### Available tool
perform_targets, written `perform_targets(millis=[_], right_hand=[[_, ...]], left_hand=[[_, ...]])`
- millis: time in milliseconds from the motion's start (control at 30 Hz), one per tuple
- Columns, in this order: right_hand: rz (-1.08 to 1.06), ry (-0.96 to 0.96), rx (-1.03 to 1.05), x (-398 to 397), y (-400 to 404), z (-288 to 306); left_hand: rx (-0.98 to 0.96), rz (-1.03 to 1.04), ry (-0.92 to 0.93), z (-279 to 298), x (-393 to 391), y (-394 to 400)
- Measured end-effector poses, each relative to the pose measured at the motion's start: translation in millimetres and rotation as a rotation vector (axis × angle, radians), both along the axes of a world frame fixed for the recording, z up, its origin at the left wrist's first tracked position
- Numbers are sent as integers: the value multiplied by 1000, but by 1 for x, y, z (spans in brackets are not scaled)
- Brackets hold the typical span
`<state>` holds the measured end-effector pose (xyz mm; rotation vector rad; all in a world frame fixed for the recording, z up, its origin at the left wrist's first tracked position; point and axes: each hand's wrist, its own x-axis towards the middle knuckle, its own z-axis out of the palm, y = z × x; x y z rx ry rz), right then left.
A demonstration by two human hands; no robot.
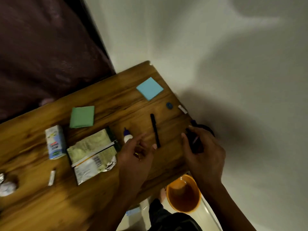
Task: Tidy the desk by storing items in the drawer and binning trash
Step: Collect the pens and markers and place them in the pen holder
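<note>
Right hand (202, 147) grips a dark object (195, 142) at the bench (100, 104) edge. Left hand (138, 152) hovers loosely spread, fingers by the pen (155, 129) and glue bottle (127, 136).

We see a dim, warm-toned frame, softened throughout by motion blur. Broad dark shadows fall across the pale wall (216, 47) beyond the worktop (116, 100), whose edges smear.

Dark maroon curtain (46, 47) behind the desk, pale wall (200, 39) with soft shadows, light floor (208, 215) below
</note>
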<state>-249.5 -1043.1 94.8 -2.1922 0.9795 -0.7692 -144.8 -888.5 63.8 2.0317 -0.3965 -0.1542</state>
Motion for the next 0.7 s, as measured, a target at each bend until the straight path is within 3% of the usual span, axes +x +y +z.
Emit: perform_targets(millis=[333,700], right_hand=[[422,-47,19,53,85,9],[724,50,-38,62,218,27]], left_hand=[[-42,402,42,22,21,128],[-188,775,56,37,-24,312]])
